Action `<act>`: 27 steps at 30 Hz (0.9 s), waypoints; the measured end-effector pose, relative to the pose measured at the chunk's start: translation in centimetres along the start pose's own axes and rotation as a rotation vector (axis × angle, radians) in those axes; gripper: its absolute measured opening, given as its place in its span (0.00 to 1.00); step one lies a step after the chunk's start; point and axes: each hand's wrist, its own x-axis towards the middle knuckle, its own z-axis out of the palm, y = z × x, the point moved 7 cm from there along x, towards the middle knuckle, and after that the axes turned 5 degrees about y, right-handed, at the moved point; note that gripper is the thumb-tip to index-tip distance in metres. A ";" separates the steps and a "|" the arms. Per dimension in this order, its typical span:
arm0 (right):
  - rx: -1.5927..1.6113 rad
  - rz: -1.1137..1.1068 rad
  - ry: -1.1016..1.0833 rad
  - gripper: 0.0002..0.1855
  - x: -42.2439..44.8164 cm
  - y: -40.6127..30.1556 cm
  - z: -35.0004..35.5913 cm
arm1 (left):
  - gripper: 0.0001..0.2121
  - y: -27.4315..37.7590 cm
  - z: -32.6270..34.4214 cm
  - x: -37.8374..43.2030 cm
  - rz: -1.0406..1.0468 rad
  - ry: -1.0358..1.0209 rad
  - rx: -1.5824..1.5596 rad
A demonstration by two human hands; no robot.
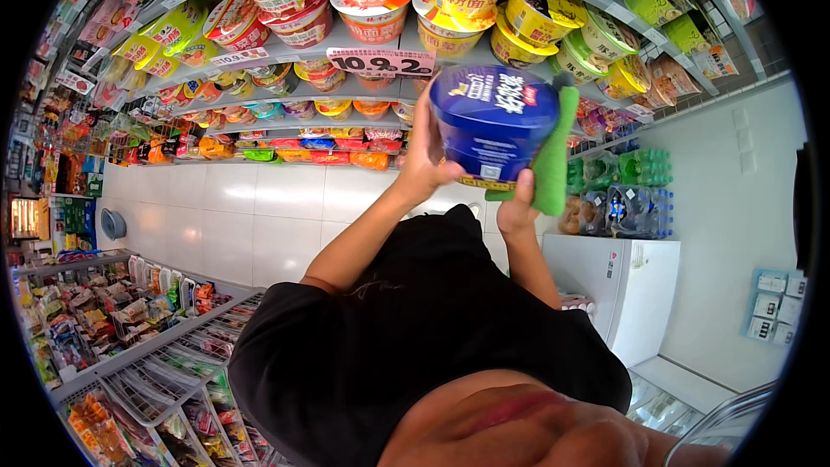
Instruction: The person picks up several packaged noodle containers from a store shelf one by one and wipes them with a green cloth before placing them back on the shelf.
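Observation:
A large dark-blue instant noodle tub [496, 133] is raised in front of the shelves, its lid tilted up towards me. My left hand [425, 159] grips its left side, the thumb near the lower edge. At the lower right of the tub, my right hand [521, 204] has its thumb on the tub and a green cloth [554, 155] between that hand and the tub's side; its fingers are mostly hidden. Behind the tub, a shelf holds stacked noodle bowls, among them orange [371, 19], yellow [463, 0] and dark red ones [301, 23].
A pink price sign [381, 63] hangs at the shelf edge, left of the tub. Bottle packs [619, 207] and a white chest freezer [632, 285] stand on the right. Snack bins [97, 318] are at lower left, and a grey-blue basin [113, 224] sits on the tiled floor.

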 end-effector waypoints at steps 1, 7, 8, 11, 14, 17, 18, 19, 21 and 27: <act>0.147 0.109 0.087 0.32 -0.3 0.7 -0.5 | 0.58 0.7 0.3 0.4 -0.026 -0.003 -0.097; 0.507 0.346 0.058 0.32 -0.8 1.5 0.1 | 0.62 -1.1 -0.5 0.0 -0.130 -0.022 -0.161; 0.517 0.394 0.095 0.32 -1.0 2.0 0.3 | 0.61 -2.1 -0.9 -0.5 -0.204 -0.035 -0.198; 0.673 0.532 0.269 0.31 -1.2 1.9 0.5 | 0.57 -4.0 -1.6 -1.3 -0.358 -0.070 -0.316; 0.073 -0.001 -0.023 0.30 1.0 -2.7 1.6 | 0.55 -3.9 -1.4 -1.1 -0.373 -0.026 -0.387; -0.454 -0.681 -0.154 0.26 0.2 -6.2 3.1 | 0.52 -3.4 -1.5 -0.6 -0.329 0.006 -0.366; -0.535 -0.696 -0.223 0.24 -0.4 -6.4 3.3 | 0.52 -2.9 -1.4 -0.4 -0.307 0.016 -0.337; -0.538 -0.696 -0.253 0.24 -0.3 -6.4 3.3 | 0.51 -2.6 -1.4 -0.2 -0.286 0.027 -0.307; -0.538 -0.698 -0.315 0.25 0.5 -6.3 3.6 | 0.50 -2.8 -1.8 -0.4 -0.265 0.044 -0.267; -0.524 -0.608 -0.210 0.29 0.8 -6.1 4.4 | 0.49 -2.6 -1.8 -0.2 -0.171 0.146 -0.134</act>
